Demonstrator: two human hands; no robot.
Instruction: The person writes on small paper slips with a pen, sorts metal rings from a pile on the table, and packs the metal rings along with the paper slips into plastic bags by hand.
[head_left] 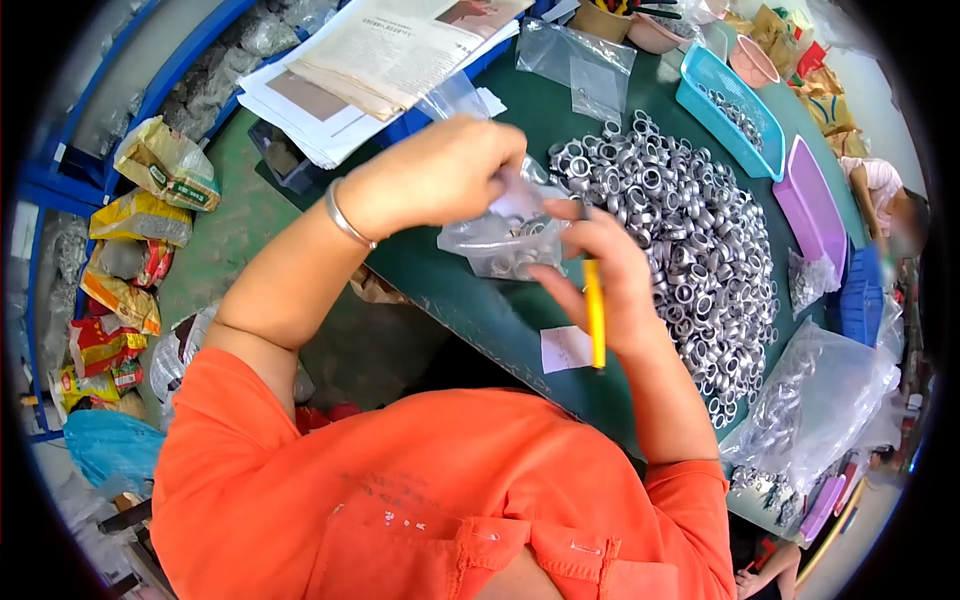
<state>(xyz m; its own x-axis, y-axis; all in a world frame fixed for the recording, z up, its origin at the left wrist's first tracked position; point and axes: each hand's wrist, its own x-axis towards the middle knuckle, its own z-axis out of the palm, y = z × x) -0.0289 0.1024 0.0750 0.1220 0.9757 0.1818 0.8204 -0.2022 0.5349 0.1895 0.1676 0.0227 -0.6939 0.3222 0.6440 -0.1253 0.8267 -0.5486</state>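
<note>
Rings (690, 260) (shiny, round) heap beside a crinkled clear bag (485, 240).

A green table (465, 312) runs from the centre of the frame to the upper right. A broad heap of metal rings (695, 260) covers it right of centre, some overlapping, some lying singly at the lower end. A paper slip (567, 349) lies near the middle, a clear bag (600, 75) at upper centre. At upper right sits a teal basket (710, 68); below it, a purple tray (812, 200). A large bag (815, 385) spreads at lower right.
</note>
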